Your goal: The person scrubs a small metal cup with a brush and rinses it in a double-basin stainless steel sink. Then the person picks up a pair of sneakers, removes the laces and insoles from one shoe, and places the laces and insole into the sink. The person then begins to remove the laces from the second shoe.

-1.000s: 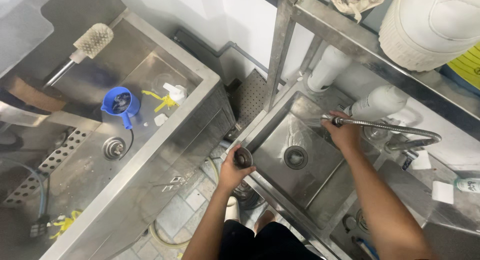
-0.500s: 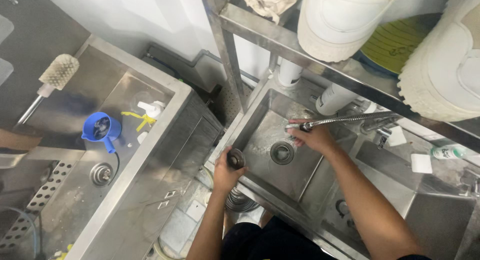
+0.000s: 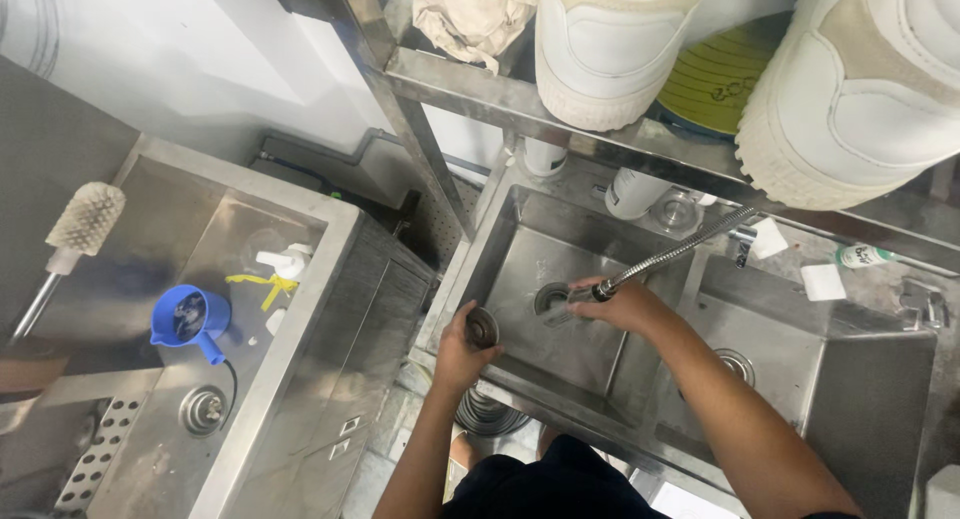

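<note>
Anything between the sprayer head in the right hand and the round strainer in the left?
Nothing visible. The right hand holds the sprayer head over the sink basin, near the drain hole. The left hand holds the round strainer at the basin's near-left rim. Only open basin lies between them.

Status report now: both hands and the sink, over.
Left hand holds round strainer. Right hand grips spray hose over sink drain. Nothing blocking.

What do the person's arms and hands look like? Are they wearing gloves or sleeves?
No gloves: the left hand and right hand are bare, with no rings or watch showing. Both forearms are uncovered, no sleeves reaching them. Only dark clothing shows on the body below.
</note>
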